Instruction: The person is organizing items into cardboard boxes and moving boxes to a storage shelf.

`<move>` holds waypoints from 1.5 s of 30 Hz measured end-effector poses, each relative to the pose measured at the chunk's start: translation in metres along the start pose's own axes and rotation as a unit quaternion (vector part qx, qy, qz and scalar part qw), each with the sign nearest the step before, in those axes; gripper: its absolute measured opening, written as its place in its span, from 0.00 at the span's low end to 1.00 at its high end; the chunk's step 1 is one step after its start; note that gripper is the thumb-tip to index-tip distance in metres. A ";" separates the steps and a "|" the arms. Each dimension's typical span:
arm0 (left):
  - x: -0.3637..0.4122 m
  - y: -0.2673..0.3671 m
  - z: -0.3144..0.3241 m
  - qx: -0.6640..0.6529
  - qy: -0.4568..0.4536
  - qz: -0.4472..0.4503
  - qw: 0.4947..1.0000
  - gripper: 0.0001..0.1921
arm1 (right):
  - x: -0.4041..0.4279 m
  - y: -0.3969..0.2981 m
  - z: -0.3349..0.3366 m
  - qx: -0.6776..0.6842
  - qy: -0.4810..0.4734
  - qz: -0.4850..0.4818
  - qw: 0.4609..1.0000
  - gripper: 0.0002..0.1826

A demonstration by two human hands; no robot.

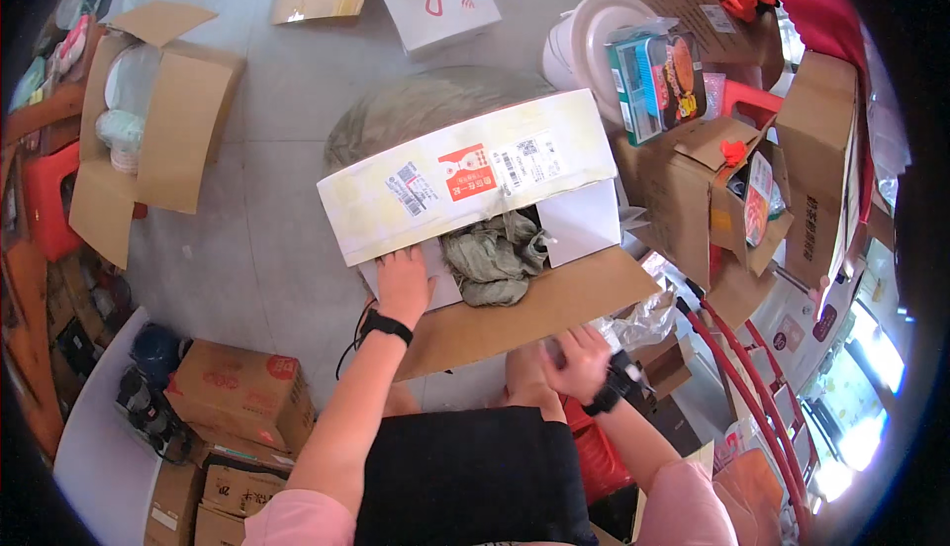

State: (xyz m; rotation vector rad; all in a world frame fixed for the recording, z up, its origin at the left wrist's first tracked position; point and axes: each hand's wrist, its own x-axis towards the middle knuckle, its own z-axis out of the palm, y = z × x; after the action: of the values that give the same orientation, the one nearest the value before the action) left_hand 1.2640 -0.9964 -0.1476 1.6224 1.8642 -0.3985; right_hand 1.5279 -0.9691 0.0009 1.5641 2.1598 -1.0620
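A cardboard box (453, 175) with a white outer side stands before me, its near side open. One long flap, brown on the inside (519, 316), folds down towards my knees. Crumpled grey-green cloth or sheeting (490, 260) bulges from the opening between two white end flaps. My left hand (404, 283) lies on the left end flap, fingertips at the edge of the labelled white panel. Beyond the long flap's right part, my right hand (581, 360) is by my knee with curled fingers. It is blurred, and whether it holds the greyish thing at its fingers is unclear.
Behind the box lies a large grey-green bundle (430, 101). An open carton (178, 130) with wrapped tableware stands left. To the right are a lidded white bucket (601, 41), packed cartons (668, 190), clear plastic wrap (642, 316) and red metal tubing (749, 390). A closed carton (237, 390) sits lower left.
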 end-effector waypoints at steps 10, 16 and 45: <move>-0.041 0.002 -0.096 -0.258 0.124 -0.104 0.953 0.38 | 0.136 0.014 0.079 -0.065 0.135 0.053 0.987 0.30; 0.009 -0.044 0.030 -0.226 0.222 -0.415 0.853 0.43 | 0.143 0.030 0.064 0.120 0.172 0.021 0.978 0.29; -0.103 -0.051 -0.116 -0.495 0.200 -0.286 0.795 0.30 | -0.071 0.097 -0.138 0.539 0.044 0.174 0.823 0.34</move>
State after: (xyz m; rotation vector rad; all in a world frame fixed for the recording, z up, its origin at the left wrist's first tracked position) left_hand 1.1893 -1.0167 -0.0038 0.4151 2.2490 0.6762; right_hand 1.6693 -0.9090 0.1000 2.3072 1.1420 -2.2832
